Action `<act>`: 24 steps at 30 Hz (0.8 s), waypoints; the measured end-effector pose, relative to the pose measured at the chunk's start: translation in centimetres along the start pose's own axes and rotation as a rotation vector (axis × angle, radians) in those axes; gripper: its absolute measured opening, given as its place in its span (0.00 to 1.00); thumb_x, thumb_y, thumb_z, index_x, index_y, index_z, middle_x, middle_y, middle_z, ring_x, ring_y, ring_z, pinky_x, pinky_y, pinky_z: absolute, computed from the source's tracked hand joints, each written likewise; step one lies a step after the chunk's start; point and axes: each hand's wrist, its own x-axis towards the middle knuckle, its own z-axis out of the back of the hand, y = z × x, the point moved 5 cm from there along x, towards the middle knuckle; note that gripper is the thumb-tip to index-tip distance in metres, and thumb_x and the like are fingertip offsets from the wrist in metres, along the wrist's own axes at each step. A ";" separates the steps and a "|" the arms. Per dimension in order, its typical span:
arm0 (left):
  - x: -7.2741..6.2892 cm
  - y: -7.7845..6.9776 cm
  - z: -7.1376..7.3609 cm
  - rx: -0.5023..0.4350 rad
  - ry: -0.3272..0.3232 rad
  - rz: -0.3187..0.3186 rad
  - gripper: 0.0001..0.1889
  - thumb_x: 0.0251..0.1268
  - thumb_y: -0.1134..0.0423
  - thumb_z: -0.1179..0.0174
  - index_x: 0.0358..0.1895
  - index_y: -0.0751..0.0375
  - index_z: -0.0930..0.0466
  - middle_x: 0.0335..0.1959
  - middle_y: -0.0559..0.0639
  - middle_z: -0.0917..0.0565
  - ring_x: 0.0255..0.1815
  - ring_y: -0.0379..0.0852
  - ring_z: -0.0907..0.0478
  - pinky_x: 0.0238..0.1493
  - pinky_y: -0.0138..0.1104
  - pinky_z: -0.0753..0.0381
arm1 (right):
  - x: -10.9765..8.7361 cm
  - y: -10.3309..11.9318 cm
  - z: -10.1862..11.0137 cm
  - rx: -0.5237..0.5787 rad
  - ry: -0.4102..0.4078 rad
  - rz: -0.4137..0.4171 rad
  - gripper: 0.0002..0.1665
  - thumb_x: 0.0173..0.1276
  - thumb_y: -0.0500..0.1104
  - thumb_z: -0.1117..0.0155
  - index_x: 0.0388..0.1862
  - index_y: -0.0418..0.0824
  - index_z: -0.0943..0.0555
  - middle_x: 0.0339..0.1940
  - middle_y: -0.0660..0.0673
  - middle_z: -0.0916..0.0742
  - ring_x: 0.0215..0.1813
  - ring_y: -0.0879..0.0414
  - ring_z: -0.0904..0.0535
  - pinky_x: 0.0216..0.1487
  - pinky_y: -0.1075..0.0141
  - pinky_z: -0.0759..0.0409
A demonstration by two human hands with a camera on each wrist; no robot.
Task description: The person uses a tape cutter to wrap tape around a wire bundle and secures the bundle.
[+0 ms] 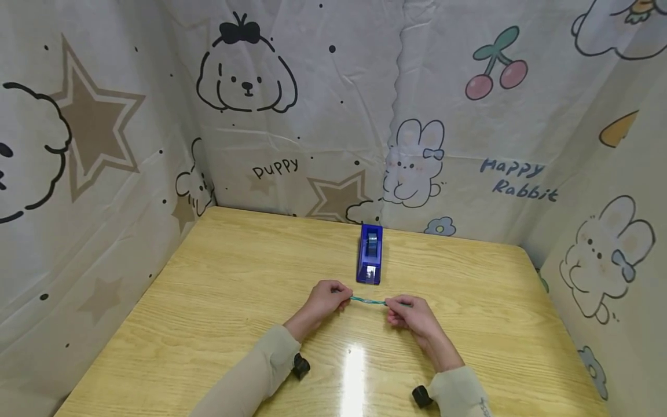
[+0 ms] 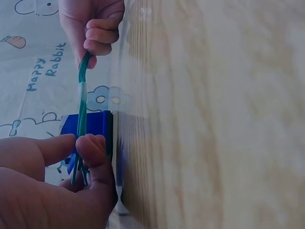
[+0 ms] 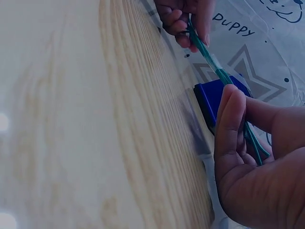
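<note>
Nearest, pale sleeves [image 1: 245,373] come in from 7 and 5 o'clock, each with a small black device [image 1: 300,366] at the cuff. Between them, at 6 o'clock, a bright reflection lies on the wooden tabletop [image 1: 260,255].

Farther in, the left hand [image 1: 325,298] pinches one end of a bundle of green strands [image 1: 367,301] between thumb and fingertips; the right hand [image 1: 414,315] pinches the other, at 3 o'clock. The bundle spans the gap between them, near mid-table, with a clear band [image 2: 82,90] around its middle; loose ends splay past the fingers of each hand.

At 12 o'clock, just beyond the bundle, stands a blue tape dispenser [image 1: 369,256], its far end at the table's back edge, leaving little room behind it. Broad stretches of wood run to the side edges at 9 and 3 o'clock, both well apart from the hands. Printed cloth [image 1: 339,75] walls the back and both sides.
</note>
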 end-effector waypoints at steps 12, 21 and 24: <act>0.5 0.3 -0.1 -0.014 0.021 0.022 0.12 0.74 0.61 0.36 0.39 0.71 0.14 0.26 0.52 0.17 0.25 0.41 0.24 0.29 0.29 0.23 | 0.1 0.5 0.1 0.021 -0.007 0.025 0.12 0.75 0.37 0.34 0.48 0.27 0.16 0.28 0.47 0.12 0.29 0.61 0.15 0.35 0.71 0.13; 0.2 0.0 0.1 -0.061 0.051 0.009 0.11 0.75 0.64 0.37 0.42 0.72 0.15 0.29 0.54 0.17 0.27 0.42 0.25 0.30 0.31 0.24 | 0.1 0.5 -0.2 0.006 -0.020 -0.030 0.20 0.80 0.45 0.41 0.46 0.26 0.18 0.25 0.49 0.16 0.25 0.61 0.17 0.31 0.70 0.15; 0.1 -0.1 0.2 -0.054 0.049 0.002 0.10 0.75 0.64 0.37 0.42 0.72 0.14 0.29 0.54 0.17 0.27 0.42 0.25 0.30 0.31 0.24 | 0.1 0.4 -0.2 -0.028 -0.018 -0.055 0.23 0.80 0.49 0.41 0.43 0.27 0.16 0.21 0.51 0.18 0.21 0.63 0.23 0.23 0.74 0.22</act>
